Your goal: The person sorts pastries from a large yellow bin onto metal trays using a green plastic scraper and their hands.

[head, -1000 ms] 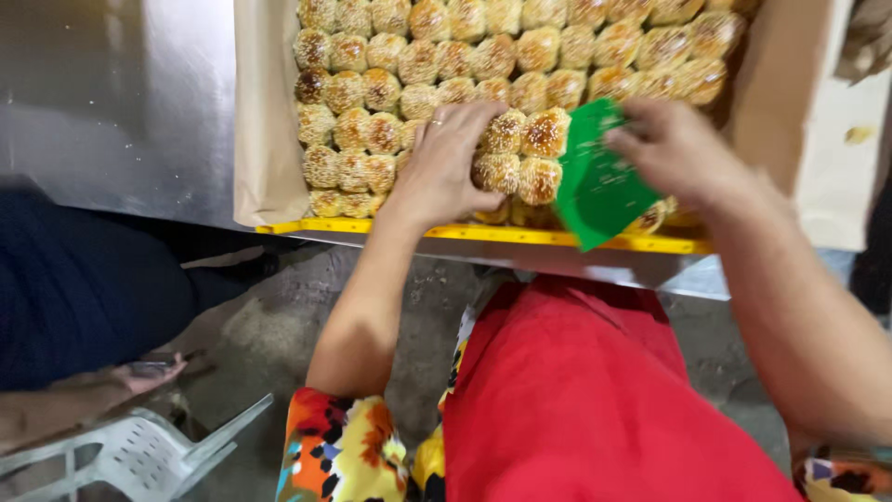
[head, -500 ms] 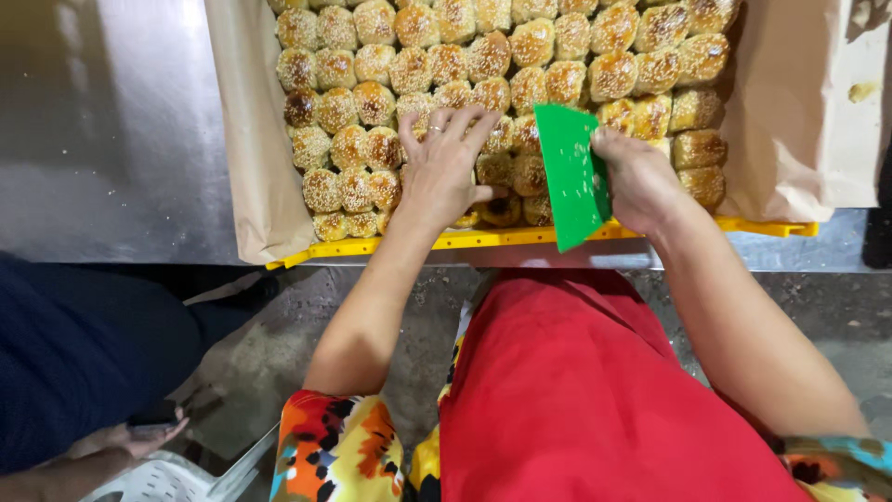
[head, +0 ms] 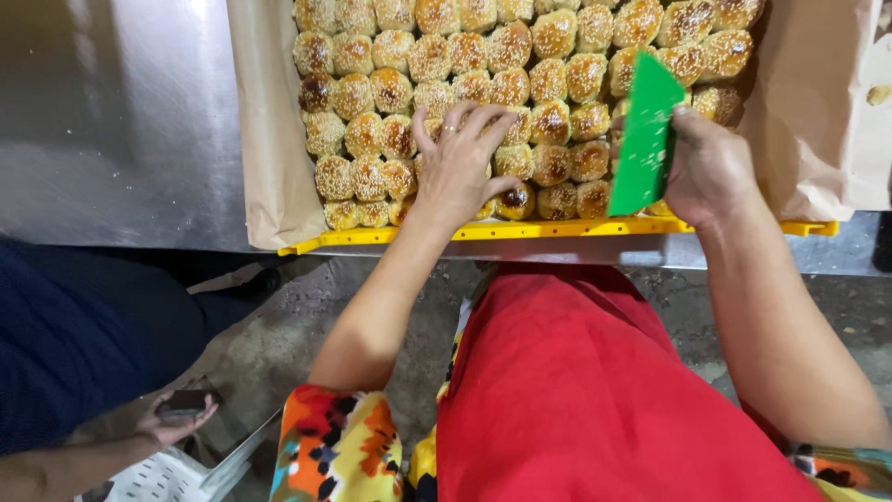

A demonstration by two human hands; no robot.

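Steel table (head: 111,121) bears tray (head: 557,229) seemingly full of buns (head: 390,88).

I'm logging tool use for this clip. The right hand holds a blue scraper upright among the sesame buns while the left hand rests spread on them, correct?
Not quite: the scraper is green, not blue, as the head view shows. The rest stands: the right hand holds it upright among the sesame buns, and the left hand rests spread on them.

The green scraper (head: 645,138) now stands more upright and farther in among the sesame buns (head: 520,65) than a second ago. The left hand (head: 460,163) spreads its fingers (head: 483,119) wider over the near rows.
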